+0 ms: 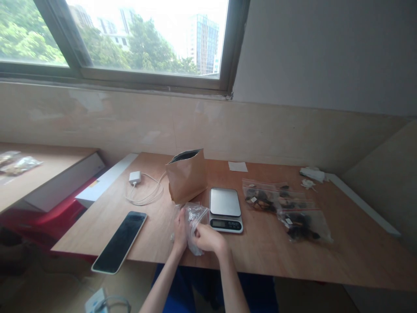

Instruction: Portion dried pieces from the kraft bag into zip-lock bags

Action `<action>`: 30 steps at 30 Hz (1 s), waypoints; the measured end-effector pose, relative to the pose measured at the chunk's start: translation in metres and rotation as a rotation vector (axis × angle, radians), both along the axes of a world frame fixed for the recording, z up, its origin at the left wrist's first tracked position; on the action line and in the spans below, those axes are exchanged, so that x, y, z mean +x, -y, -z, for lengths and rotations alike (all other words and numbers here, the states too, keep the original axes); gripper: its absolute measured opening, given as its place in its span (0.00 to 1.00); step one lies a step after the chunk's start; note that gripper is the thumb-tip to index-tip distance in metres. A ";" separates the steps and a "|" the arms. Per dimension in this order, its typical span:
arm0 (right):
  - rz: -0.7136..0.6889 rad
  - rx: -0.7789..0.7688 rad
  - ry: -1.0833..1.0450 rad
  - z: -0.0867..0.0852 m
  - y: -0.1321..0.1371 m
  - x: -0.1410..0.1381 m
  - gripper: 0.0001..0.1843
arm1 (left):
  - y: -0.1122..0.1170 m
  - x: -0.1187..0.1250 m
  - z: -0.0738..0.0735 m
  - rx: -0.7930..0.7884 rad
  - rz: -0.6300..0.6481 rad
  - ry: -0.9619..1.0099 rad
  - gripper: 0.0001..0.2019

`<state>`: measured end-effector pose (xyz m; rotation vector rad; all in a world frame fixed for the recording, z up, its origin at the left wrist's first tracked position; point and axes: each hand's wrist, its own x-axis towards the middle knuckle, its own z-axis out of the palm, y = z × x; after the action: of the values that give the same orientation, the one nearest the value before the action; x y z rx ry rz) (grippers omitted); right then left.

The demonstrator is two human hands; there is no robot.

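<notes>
Both of my hands hold a clear plastic bag just above the wooden table, near its front edge. My left hand grips the bag's left side with curled fingers. My right hand pinches the bag's right side. I cannot make out whether anything is in the bag. Right behind it stands an open brown paper pouch. A small digital kitchen scale sits just to the right of my hands.
Several sealed clear bags with dark contents lie right of the scale. A tablet overhangs the front left edge. A white charger and cable lie at the back left. Crumpled paper sits at the far right.
</notes>
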<state>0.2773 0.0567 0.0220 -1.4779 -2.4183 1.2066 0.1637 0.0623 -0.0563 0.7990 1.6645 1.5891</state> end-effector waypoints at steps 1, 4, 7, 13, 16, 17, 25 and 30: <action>0.003 0.007 0.008 -0.001 0.000 0.000 0.12 | 0.000 0.000 -0.001 -0.011 0.009 0.014 0.15; 0.033 0.019 0.001 -0.002 0.002 -0.002 0.15 | 0.000 0.001 -0.003 -0.032 0.024 0.046 0.15; 0.038 0.005 0.015 -0.002 0.003 -0.004 0.16 | 0.001 0.002 -0.005 -0.031 0.031 0.032 0.16; 0.018 -0.016 0.118 -0.005 0.001 -0.006 0.20 | 0.003 0.003 -0.007 0.027 0.059 -0.013 0.17; 0.013 -0.011 0.099 -0.006 0.001 -0.005 0.21 | 0.004 0.003 -0.009 0.037 0.067 0.003 0.18; 0.013 -0.005 0.085 -0.005 0.001 -0.004 0.20 | 0.004 0.003 -0.010 0.030 0.057 0.011 0.19; 0.084 0.096 -0.072 -0.004 -0.001 0.004 0.08 | 0.002 0.003 -0.005 0.018 -0.013 0.081 0.21; 0.199 0.132 -0.235 0.001 -0.006 0.006 0.04 | 0.001 0.004 -0.003 0.040 0.115 0.214 0.27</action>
<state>0.2830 0.0630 0.0212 -1.4114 -2.1012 1.0884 0.1674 0.0613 -0.0535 0.7047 1.4145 1.5731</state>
